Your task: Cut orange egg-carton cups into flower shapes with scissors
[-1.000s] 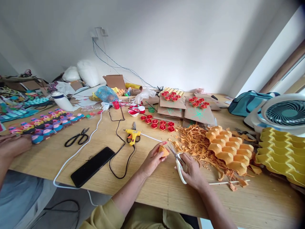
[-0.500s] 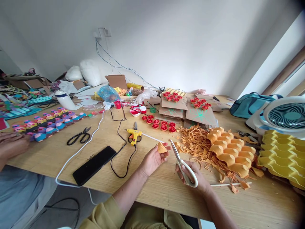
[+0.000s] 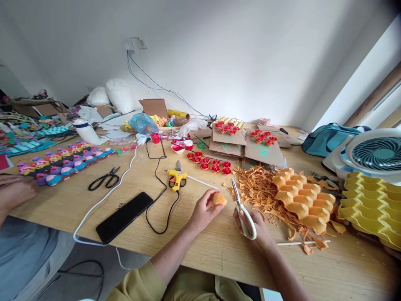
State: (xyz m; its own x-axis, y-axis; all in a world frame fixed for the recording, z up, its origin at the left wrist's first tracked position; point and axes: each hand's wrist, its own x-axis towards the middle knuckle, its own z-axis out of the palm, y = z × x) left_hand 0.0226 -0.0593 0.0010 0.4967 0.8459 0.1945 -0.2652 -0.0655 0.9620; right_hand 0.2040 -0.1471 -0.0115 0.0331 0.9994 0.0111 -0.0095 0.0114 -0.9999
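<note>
An orange egg-carton cup (image 3: 219,199) is pinched between the fingers of my left hand (image 3: 205,210), above the table. My right hand (image 3: 255,225) is closed round the pale handles of a pair of scissors (image 3: 240,205). Their blades point up and away, a little right of the cup and apart from it. Beyond the scissors lies a heap of orange trimmings (image 3: 255,192). Orange cups stand in neat nested rows (image 3: 303,196) to the right of the heap.
A yellow glue gun (image 3: 177,179), a black phone (image 3: 124,217) and black-handled scissors (image 3: 104,179) lie to the left, among cables. Red paper roses (image 3: 215,168) sit farther back. Yellow egg trays (image 3: 369,205) and a fan (image 3: 376,152) stand right. Another person's hands (image 3: 15,192) rest at far left.
My left hand has turned the orange cup and moved it slightly right and down. The scissors have swung a little to the right and their blades look more upright.
</note>
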